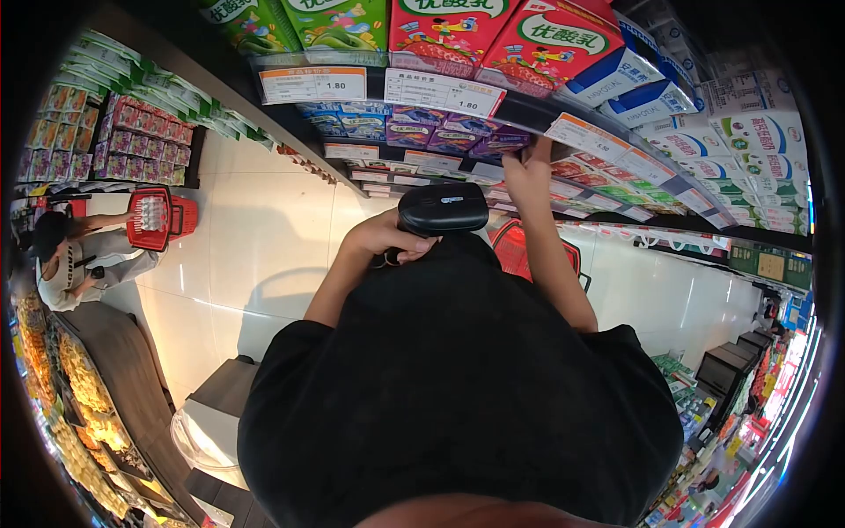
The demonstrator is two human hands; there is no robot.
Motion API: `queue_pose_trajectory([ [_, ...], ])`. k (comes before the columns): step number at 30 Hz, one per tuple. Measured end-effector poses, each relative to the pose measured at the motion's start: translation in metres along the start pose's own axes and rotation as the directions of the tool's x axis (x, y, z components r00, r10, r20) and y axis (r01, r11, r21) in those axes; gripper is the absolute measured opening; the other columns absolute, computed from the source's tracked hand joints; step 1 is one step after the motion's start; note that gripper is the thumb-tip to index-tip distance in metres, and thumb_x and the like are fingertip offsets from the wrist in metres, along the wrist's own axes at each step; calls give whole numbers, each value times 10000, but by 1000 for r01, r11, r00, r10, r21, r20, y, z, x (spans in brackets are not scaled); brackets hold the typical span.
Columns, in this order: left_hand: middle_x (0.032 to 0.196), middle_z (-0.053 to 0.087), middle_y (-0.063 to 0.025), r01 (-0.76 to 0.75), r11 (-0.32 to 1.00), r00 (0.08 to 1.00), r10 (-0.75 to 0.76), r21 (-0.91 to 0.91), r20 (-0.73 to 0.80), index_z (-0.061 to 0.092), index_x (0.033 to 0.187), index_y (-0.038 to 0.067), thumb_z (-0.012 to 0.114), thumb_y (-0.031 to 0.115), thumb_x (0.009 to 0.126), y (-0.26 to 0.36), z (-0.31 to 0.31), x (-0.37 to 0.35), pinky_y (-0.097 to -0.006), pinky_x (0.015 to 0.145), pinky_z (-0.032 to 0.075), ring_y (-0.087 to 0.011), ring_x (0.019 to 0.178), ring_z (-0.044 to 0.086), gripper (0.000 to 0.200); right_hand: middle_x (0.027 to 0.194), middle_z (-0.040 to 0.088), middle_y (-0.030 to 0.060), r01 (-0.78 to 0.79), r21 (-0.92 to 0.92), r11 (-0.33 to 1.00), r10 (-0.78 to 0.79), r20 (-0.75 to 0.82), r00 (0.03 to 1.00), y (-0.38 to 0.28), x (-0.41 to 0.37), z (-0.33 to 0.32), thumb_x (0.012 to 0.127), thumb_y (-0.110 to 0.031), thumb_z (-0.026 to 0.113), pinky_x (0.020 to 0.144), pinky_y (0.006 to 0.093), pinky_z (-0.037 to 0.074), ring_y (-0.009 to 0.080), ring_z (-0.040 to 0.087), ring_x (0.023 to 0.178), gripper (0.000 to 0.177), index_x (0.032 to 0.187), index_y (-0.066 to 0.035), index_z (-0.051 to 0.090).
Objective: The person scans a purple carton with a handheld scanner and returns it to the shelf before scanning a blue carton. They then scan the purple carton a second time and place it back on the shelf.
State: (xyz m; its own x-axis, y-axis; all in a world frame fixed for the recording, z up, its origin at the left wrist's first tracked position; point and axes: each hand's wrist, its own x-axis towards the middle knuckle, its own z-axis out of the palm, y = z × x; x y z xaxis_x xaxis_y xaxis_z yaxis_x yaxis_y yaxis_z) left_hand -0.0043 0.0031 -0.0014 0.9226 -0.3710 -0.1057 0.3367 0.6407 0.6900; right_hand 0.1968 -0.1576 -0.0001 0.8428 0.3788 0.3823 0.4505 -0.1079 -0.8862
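My left hand (pixel 387 238) is wrapped around a black handheld barcode scanner (pixel 443 208) with a rounded head, held in front of my chest. Up at the shelf, my right hand (pixel 530 176) has its thumb and fingers around the near corner of a purple drink carton (pixel 500 143). The shelf edge partly hides those fingertips. More purple cartons (pixel 409 135) and blue cartons (pixel 363 126) sit left of it on the same level. A price label (pixel 591 138) is just right of my fingers.
Red (pixel 554 40) and green drink boxes (pixel 339 26) fill the shelf above. White and blue milk boxes (pixel 761 141) stand to the right. Below my right arm is a red basket (pixel 513 246). At far left, a person (pixel 63 255) holds another red basket (pixel 167 224).
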Motion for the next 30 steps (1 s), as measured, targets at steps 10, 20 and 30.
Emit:
queue_pose_trajectory([
  [10,611,503,-43,30,999,999,-29,-14,28,533,983,-56,686,117,755,-1,-1,4,-232,429,351,-89,455,448,325,1069,565,228,33,-246,969,11,173,985,17,-12,-4,806,-155,650,824,398,469,375,582,939,521,1246,23,436],
  [20,635,514,-43,-2,1000,999,2,3,52,537,979,-55,683,131,760,1,2,5,-233,431,359,-90,462,454,323,1212,466,233,73,-245,967,-70,18,997,15,-56,-13,802,2,548,924,388,414,370,477,1114,435,1231,14,475],
  [30,628,512,-70,10,995,1000,-7,-103,29,527,1032,-71,720,137,714,-15,7,-4,-248,438,342,-116,455,442,426,1204,401,221,-49,-231,972,-91,-558,825,19,-39,-74,781,-92,705,921,387,392,287,453,1084,713,1324,73,273],
])
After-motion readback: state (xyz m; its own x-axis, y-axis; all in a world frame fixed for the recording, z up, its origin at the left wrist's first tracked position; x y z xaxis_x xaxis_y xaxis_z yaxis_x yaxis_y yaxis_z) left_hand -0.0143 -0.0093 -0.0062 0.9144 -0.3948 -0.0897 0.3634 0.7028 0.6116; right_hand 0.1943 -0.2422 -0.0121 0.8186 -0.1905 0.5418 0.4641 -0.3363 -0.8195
